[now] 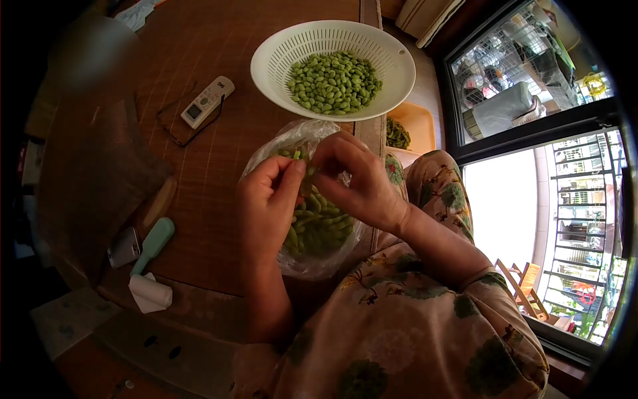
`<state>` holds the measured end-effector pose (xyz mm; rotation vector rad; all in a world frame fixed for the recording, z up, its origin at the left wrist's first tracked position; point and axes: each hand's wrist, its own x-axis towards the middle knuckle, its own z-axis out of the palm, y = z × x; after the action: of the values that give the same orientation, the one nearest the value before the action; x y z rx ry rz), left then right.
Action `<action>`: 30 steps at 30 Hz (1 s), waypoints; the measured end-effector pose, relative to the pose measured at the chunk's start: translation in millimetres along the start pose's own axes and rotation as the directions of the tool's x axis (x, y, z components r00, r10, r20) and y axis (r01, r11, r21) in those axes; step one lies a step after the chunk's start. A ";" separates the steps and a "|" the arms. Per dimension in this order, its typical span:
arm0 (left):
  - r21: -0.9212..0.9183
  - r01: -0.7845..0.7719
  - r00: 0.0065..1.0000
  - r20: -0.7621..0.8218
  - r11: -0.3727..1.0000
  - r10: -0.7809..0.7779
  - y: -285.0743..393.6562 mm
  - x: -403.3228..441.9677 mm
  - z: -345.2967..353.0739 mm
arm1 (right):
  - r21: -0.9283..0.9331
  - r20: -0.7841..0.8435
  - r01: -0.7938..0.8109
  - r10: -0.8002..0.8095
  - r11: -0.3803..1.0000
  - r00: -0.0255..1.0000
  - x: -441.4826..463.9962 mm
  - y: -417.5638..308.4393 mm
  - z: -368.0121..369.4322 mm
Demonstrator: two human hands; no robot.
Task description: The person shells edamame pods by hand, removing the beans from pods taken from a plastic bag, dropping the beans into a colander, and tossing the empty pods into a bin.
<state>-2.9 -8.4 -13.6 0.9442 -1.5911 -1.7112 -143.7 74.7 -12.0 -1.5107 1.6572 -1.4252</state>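
Note:
Over a clear plastic bag (pixel 302 266) of green pods (pixel 319 229), my left hand (pixel 269 199) is closed, with a green pod (pixel 298 154) pinched between thumb and fingertip. Close against it, on the right, my right hand (pixel 362 183) has its fingers curled at the same pod; its fingertips are partly hidden. Just beyond both hands stands a white slotted colander (pixel 266 63) with shelled green beans (pixel 335 83) heaped inside.
On the wooden surface (pixel 206 233) lie a remote control (pixel 207 102), glasses (pixel 181 142), a mint-green handled object (pixel 156 239), a phone (pixel 124 248) and a white roll (pixel 151 292). An orange bin (pixel 425 126) with dark green husks stands right of the colander, near a glass door.

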 end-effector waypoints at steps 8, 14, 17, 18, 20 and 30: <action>0.018 0.011 1.000 0.017 1.000 -0.011 2.6 -0.4 -1.6 | 0.459 0.096 -0.351 0.348 0.816 0.933 4.0 2.3 -8.5; 0.013 0.054 0.998 0.040 0.998 -0.055 5.7 -0.5 -4.6 | 0.764 0.144 -0.303 0.307 0.569 0.941 21.8 9.2 -32.9; 0.028 0.054 0.998 0.038 0.998 -0.055 8.8 -1.1 -3.6 | 0.856 0.189 -0.312 0.311 0.412 0.931 22.3 7.7 -35.8; 0.028 0.055 0.998 0.040 0.998 -0.056 8.0 -0.9 -3.7 | 0.860 0.192 -0.310 0.307 0.404 0.932 22.5 9.3 -35.3; 0.028 0.058 0.997 0.042 0.998 -0.059 5.8 -0.8 -4.5 | 0.863 0.184 -0.302 0.304 0.405 0.935 23.4 12.8 -34.9; 0.004 0.057 0.998 0.032 0.998 -0.057 7.7 -1.0 -4.5 | -0.157 -0.202 -0.108 0.075 0.982 0.977 66.6 46.5 -55.3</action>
<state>1.1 -10.9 -5.9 0.9775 -1.6020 -1.7713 -229.4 26.7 -15.8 -1.3974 1.9828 -1.4548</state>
